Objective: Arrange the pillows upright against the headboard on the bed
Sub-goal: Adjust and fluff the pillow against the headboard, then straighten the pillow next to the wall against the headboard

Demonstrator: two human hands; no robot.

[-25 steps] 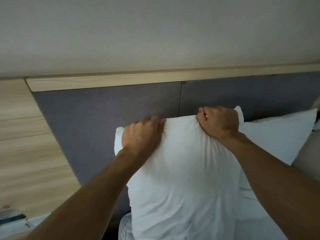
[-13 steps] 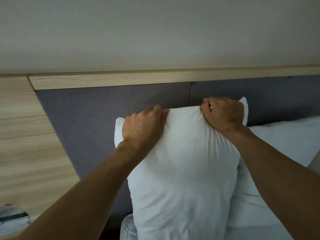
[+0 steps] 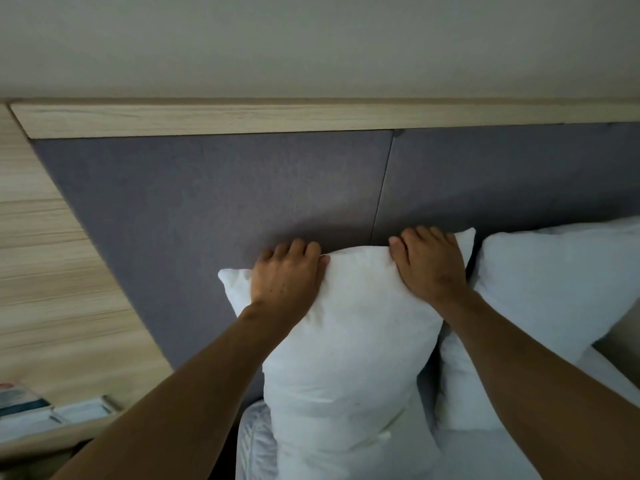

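Note:
A white pillow (image 3: 349, 344) stands upright against the grey padded headboard (image 3: 214, 202). My left hand (image 3: 287, 275) grips its top edge near the left corner, fingers curled over the back. My right hand (image 3: 429, 265) holds the top edge near the right corner the same way. A second white pillow (image 3: 550, 299) leans upright against the headboard just to the right, its left side touching the first pillow. White bedding (image 3: 256, 445) shows below the pillows.
A light wooden ledge (image 3: 311, 117) caps the headboard under a plain wall. A wood-grain panel (image 3: 52, 289) lies to the left, with a bedside shelf holding books or papers (image 3: 31, 410) at the lower left.
The held pillow has moved down and back toward the headboard, with both hands staying on its top edge. The view has tilted, so the right pillow shows more fully.

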